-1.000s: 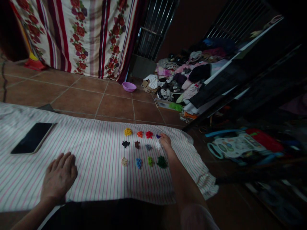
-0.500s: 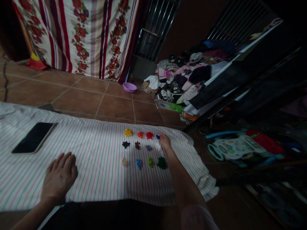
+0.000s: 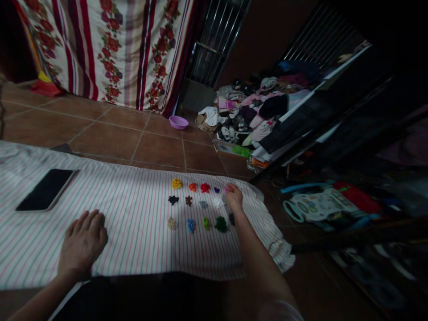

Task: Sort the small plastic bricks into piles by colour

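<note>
My left hand [image 3: 83, 238] lies flat on the striped cloth [image 3: 133, 223], fingers stretched out, holding nothing. My right hand [image 3: 235, 198] is at the right end of the back row of small coloured pieces, its fingertips drawn together. A hint of pink shows at the fingertips, too small to name. Just left of them lies a small purple piece [image 3: 216, 190], then red [image 3: 205, 187], orange [image 3: 192, 187] and yellow [image 3: 176, 183] piles. Nearer are black [image 3: 173, 199], brown [image 3: 189, 200], grey [image 3: 203, 204] and white [image 3: 218, 203] piles. A dark green pile [image 3: 221, 224] sits by my right forearm, which partly covers a dark pile [image 3: 232, 218].
Beige [image 3: 171, 223], blue [image 3: 191, 225] and lime green [image 3: 206, 223] piles form the front row. A phone [image 3: 47, 190] lies on the cloth at left. Beyond are a purple basin [image 3: 179, 122], a clothes heap [image 3: 254, 109] and a floral curtain [image 3: 113, 53].
My right hand has moved slightly right, away from the purple piece. A dark pile now shows beside my right forearm. The view has shifted a little; my left hand stays flat on the cloth.
</note>
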Motion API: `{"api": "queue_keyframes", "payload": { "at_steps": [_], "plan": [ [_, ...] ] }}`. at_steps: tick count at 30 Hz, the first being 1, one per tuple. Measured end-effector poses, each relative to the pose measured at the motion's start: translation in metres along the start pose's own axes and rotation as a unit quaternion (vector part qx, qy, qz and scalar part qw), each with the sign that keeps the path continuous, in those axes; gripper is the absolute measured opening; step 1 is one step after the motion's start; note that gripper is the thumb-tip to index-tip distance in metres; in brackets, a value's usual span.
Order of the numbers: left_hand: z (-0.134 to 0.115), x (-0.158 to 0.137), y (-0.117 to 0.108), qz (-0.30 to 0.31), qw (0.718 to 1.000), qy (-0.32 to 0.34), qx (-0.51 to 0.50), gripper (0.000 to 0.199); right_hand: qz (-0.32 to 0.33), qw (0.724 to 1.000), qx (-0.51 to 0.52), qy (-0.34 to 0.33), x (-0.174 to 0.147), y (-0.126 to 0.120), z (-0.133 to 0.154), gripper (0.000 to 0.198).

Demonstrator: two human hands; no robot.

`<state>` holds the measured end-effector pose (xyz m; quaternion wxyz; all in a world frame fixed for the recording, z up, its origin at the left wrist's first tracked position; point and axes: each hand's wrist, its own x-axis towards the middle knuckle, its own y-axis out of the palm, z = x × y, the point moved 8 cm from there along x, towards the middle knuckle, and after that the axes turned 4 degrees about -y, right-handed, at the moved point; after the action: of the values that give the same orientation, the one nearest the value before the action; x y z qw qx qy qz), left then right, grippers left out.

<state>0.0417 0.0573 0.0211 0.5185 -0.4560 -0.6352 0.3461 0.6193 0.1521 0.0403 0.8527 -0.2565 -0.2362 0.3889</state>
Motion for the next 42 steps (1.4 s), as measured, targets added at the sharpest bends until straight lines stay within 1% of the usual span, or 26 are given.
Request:
{"api": "queue_keyframes", "payload": {
  "at_steps": [3,5,8,10,14,16,19,21,25,28,31,33,35,39,42],
  "plan": [
    [-0.001,0.0,-0.002,0.014,1.0,-0.004,0.005,0.043,-0.019,0.998,0.057,-0.026,-0.029,-0.015,0.013,0.046],
    [-0.001,0.0,-0.004,0.02,1.0,-0.011,0.012,0.042,-0.024,0.996,0.081,-0.04,-0.059,-0.023,0.021,0.046],
    [-0.002,-0.002,-0.008,0.012,1.0,-0.008,0.013,0.039,-0.012,0.994,0.109,-0.031,-0.117,-0.03,0.023,0.049],
    [-0.004,-0.003,-0.011,0.008,1.0,0.001,0.013,0.039,0.014,0.992,0.118,-0.032,-0.163,-0.028,0.022,0.048],
    [-0.009,-0.003,-0.019,0.035,0.999,-0.003,0.009,0.04,0.05,0.99,0.133,-0.008,-0.254,-0.02,0.001,0.043],
    [-0.013,-0.003,-0.026,0.054,0.998,-0.012,0.009,0.038,0.059,0.99,0.13,-0.008,-0.293,-0.018,-0.011,0.038],
    [-0.02,-0.007,-0.034,0.084,0.996,-0.021,0.006,0.037,0.062,0.991,0.114,-0.018,-0.339,-0.023,-0.028,0.034],
    [-0.025,-0.013,-0.036,0.093,0.996,-0.01,-0.004,0.035,0.05,0.993,0.106,-0.034,-0.361,-0.032,-0.034,0.038],
    [-0.035,-0.036,-0.037,0.114,0.988,0.075,-0.066,0.027,0.027,0.991,0.114,-0.058,-0.386,-0.052,-0.027,0.046],
    [-0.027,-0.054,-0.047,0.105,0.985,0.094,-0.101,0.03,0.015,0.988,0.137,-0.065,-0.396,-0.061,-0.009,0.047],
    [-0.012,-0.072,-0.062,0.108,0.982,0.112,-0.102,0.037,0.009,0.983,0.166,-0.071,-0.405,-0.063,0.013,0.049],
    [0.002,-0.081,-0.073,0.106,0.983,0.123,-0.088,0.037,0.007,0.979,0.192,-0.073,-0.41,-0.061,0.027,0.051],
    [0.019,-0.088,-0.084,0.094,0.986,0.121,-0.065,0.034,0.015,0.971,0.225,-0.08,-0.413,-0.054,0.041,0.051],
    [0.051,-0.099,-0.103,0.073,0.99,0.118,-0.019,0.037,0.062,0.954,0.279,-0.094,-0.412,-0.035,0.069,0.052],
    [0.067,-0.106,-0.116,0.051,0.992,0.119,-0.002,0.038,0.089,0.947,0.291,-0.1,-0.41,-0.021,0.086,0.053]
  ]
}}
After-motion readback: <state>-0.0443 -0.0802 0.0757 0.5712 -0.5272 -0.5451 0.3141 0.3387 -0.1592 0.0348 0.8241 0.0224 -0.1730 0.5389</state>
